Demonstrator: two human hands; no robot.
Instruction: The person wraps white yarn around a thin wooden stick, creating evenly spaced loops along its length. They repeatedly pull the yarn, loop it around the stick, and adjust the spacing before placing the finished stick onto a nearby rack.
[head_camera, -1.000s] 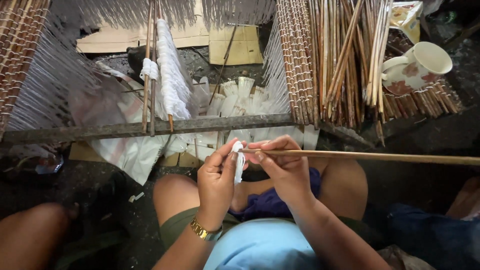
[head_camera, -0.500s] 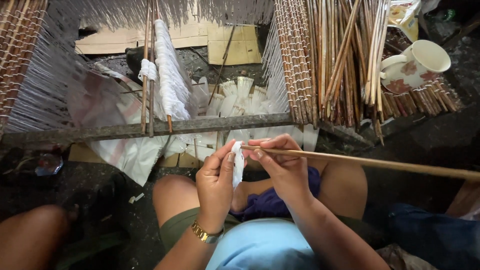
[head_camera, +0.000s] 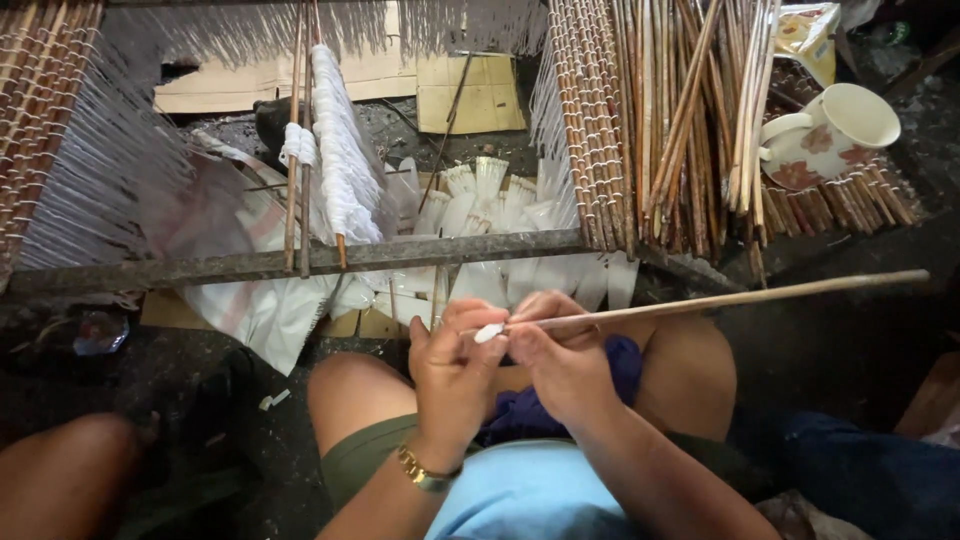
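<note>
Together, left hand (head_camera: 455, 370) and right hand (head_camera: 565, 360) pinched on a slim, smooth wooden stick (head_camera: 720, 300), white-tufted tip

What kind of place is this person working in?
Probably a small floor-level weaving workshop: a wooden loom beam strung with white threads, bundled sticks, and both hands, left hand and right hand, winding a stick.

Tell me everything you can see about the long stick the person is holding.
The long thin tan wooden stick looks like bare reed or cane, straight and slender. It lies nearly level above the lap, its far end pointing right and slightly up. Its near end, wrapped in a small wad of white thread, is pinched between the left hand and right hand.
</note>
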